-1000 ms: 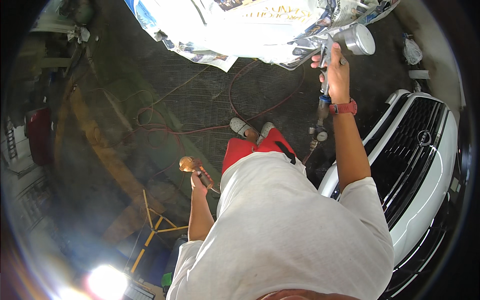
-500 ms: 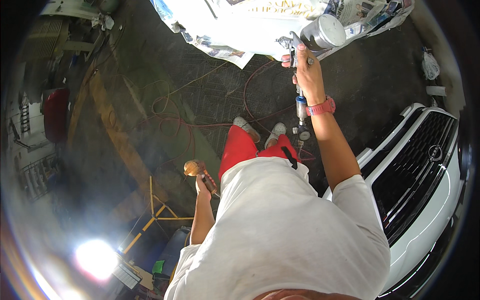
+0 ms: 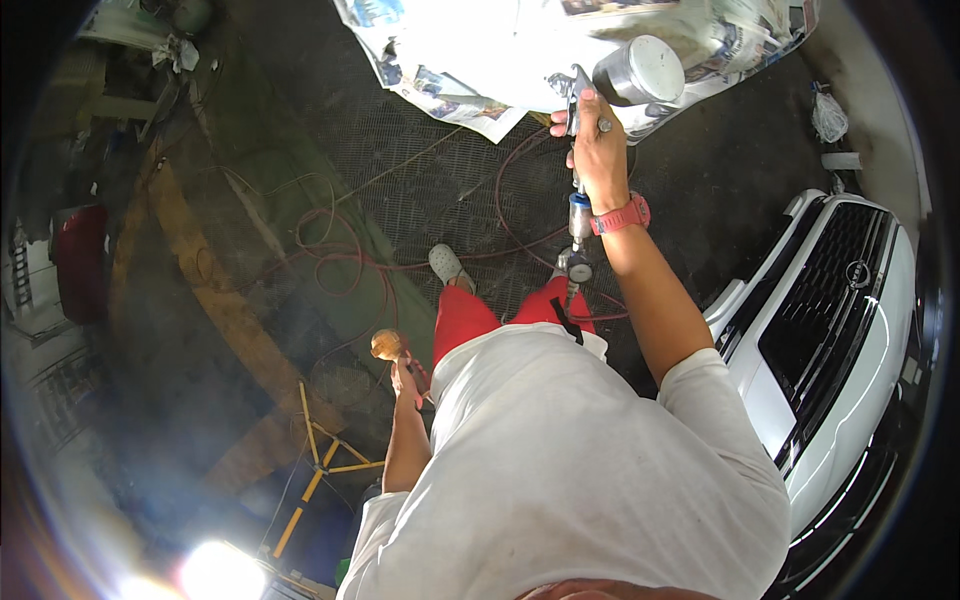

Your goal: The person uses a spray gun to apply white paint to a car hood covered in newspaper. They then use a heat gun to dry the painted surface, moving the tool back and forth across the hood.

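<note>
spray gun (image 3: 620, 78) sat gripped in right hand (image 3: 602, 155), near newspaper-edged white surface (image 3: 480, 48); left hand (image 3: 403, 382) closed round amber round-headed tool (image 3: 386, 345). spraying seemed in hand; next pass likely called for steady spacing.

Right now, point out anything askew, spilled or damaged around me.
The red hose stands out: it lies in loose, tangled loops on the floor ahead and to your left, near your light clogs, a possible trip hazard. A corner of the newspaper covering also juts out loosely. I see no clear spill or damage.
</note>
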Motion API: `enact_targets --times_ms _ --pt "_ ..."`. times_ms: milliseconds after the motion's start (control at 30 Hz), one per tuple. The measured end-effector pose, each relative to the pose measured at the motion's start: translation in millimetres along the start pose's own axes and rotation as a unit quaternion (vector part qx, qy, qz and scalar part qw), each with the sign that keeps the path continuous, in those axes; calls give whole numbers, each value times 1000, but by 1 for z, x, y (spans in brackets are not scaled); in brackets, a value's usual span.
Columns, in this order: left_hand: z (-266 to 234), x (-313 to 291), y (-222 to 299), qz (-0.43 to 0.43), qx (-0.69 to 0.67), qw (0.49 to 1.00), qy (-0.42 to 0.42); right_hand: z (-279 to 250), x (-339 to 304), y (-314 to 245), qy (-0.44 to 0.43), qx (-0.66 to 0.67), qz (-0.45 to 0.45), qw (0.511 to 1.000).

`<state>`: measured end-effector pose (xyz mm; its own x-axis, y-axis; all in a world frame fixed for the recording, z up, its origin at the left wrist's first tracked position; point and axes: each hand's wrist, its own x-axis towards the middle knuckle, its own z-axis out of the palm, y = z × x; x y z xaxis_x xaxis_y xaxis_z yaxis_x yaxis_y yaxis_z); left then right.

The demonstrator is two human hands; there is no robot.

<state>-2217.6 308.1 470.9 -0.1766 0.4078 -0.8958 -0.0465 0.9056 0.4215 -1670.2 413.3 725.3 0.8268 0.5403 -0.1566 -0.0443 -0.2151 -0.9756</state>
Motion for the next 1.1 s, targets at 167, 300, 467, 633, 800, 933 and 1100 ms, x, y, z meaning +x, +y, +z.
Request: enact_targets --times_ms 167,300,467,633,800,933,1100 --pt "-41 37 50 -10 43 999 -10 88 -6 1 55 -2 -29 998" --pt "-61 52 82 -21 53 998 -7 147 -2 1 8 -50 -33 998" --pt "-72 80 97 -26 16 999 -25 174 5 -14 9 -56 -32 998" --pt "-68 101 103 -51 61 995 -54 147 -10 -33 61 -80 -35 994" --pt "-55 108 116 -63 129 985 -95 103 -31 -35 140 -82 -59 985" --pt "-39 108 132 -50 143 982 -112 113 -27 -38 151 -65 -70 984" --pt "-29 104 144 8 133 986 -100 165 -8 -47 113 -60 -98 987"
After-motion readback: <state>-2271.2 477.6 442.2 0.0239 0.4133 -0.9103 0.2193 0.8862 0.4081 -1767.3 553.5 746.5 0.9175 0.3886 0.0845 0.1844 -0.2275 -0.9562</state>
